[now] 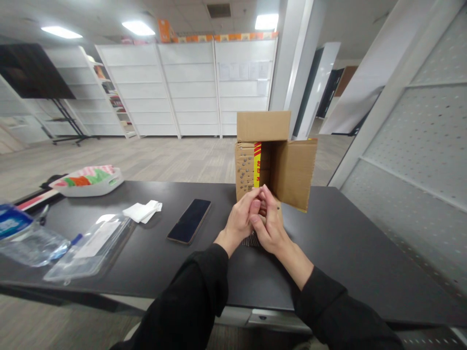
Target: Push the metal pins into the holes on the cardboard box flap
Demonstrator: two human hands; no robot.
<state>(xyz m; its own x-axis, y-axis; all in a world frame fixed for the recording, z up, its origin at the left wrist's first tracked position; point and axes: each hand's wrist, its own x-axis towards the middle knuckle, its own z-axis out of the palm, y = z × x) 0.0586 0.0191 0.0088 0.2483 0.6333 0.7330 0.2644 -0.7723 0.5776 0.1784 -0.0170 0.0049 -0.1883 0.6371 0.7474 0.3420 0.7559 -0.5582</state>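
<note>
My left hand and my right hand are cupped against each other, fingers curled and fingertips touching. Whatever lies between them, if anything, is hidden. Below them, a small thing with dark and light stripes shows on the table; its kind is unclear. Just behind the hands stands a cardboard box with its flaps open. Small grey round spots dot its left side, next to a strip of red and yellow tape. One dark speck shows by the right hand. The hands cover the box's lower front.
On the dark table, a phone lies left of my hands. Farther left are folded white tissues, a clear plastic case, a plastic bottle and a white basket with coloured cloth. A perforated panel stands right.
</note>
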